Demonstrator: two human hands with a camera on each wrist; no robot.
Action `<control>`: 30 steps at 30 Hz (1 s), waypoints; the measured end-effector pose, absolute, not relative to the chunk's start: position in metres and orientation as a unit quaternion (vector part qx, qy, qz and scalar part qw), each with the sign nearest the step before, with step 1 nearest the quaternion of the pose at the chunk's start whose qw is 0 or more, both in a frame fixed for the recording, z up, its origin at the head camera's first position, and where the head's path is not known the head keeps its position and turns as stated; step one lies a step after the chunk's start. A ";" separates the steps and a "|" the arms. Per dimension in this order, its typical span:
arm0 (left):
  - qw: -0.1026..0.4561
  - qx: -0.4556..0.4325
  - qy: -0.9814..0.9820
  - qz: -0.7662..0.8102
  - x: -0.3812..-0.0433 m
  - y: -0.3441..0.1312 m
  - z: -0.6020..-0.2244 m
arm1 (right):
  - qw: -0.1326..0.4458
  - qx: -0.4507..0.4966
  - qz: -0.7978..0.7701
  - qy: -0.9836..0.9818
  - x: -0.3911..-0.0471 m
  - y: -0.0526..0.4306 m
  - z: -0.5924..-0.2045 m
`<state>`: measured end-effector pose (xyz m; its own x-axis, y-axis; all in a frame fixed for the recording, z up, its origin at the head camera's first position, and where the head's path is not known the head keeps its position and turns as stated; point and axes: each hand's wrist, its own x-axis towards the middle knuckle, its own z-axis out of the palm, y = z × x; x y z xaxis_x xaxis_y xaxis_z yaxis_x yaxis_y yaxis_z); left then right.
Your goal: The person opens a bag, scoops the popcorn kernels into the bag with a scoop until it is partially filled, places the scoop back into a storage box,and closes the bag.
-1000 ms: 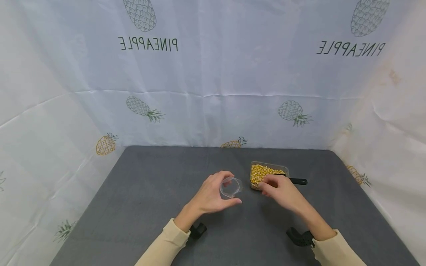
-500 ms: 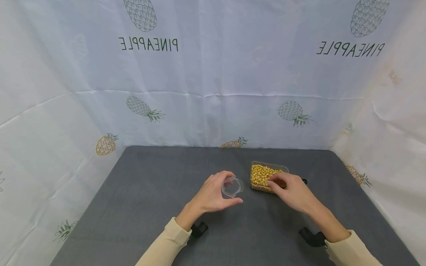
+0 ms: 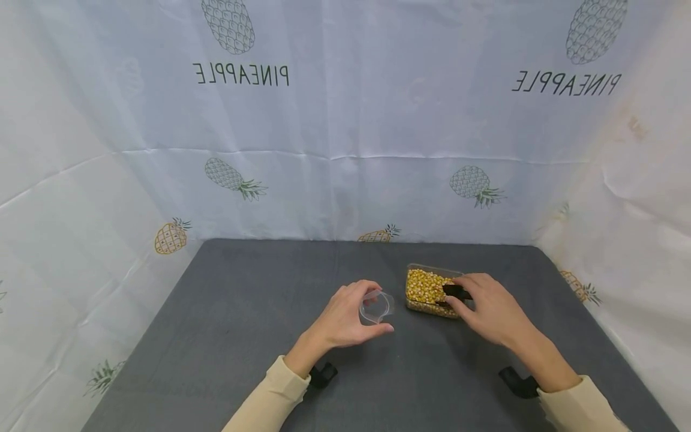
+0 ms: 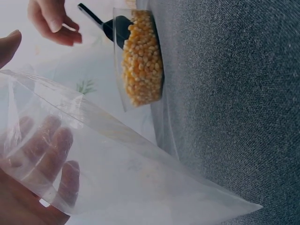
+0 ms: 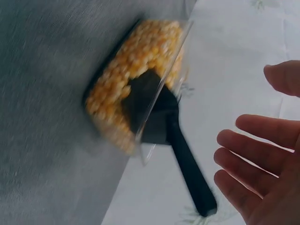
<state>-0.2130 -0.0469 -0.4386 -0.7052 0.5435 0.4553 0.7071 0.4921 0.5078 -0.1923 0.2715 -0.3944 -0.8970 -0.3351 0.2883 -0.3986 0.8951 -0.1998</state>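
The head view gives the whole grey worktop (image 3: pixel 270 300): on its far part, right of centre, stands a clear container (image 3: pixel 432 309) of yellow corn kernels (image 3: pixel 423 285), with the right hand (image 3: pixel 488 309) covering much of the black scoop (image 5: pixel 171 119). The right wrist view uncovers that scoop, its blade among the kernels and its handle (image 5: pixel 192 176) sticking out past the rim; it also shows the right hand's grip apart, fingers and thumb spread, clear of the handle. The left wrist view shows the same gap.

From the head, the clear bag (image 4: pixel 140 178) is little more than a round mouth in the left hand (image 3: pixel 348 315); the left wrist view reveals its long body tapering to a corner, fingers visible through the plastic. That grip is curled round the bag by its mouth.

Counted: one container, one scoop, one bag, two hands, two cream sleeves (image 3: pixel 270 390).
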 end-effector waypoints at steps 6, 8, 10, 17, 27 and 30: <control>0.120 -0.362 -0.862 -0.334 -0.212 -0.047 -0.439 | 0.113 0.183 0.105 -0.971 -0.197 0.284 -0.403; 0.119 -0.364 -0.862 -0.333 -0.212 -0.047 -0.439 | 0.112 0.181 0.105 -0.971 -0.198 0.287 -0.406; 0.117 -0.367 -0.860 -0.334 -0.213 -0.047 -0.439 | 0.112 0.179 0.108 -0.972 -0.200 0.289 -0.409; 0.111 -0.369 -0.858 -0.339 -0.213 -0.048 -0.438 | 0.106 0.166 0.112 -0.974 -0.204 0.295 -0.417; 0.107 -0.360 -0.865 -0.335 -0.212 -0.048 -0.439 | 0.084 0.161 0.133 -0.974 -0.208 0.299 -0.421; 0.104 -0.357 -0.865 -0.335 -0.212 -0.048 -0.438 | 0.066 0.149 0.156 -0.974 -0.210 0.300 -0.422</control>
<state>-0.2123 -0.0485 -0.4382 -0.7231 0.5485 0.4198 0.6882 0.5198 0.5062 -0.2098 0.3001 -0.4223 -0.9465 -0.2702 0.1763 -0.3118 0.9064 -0.2850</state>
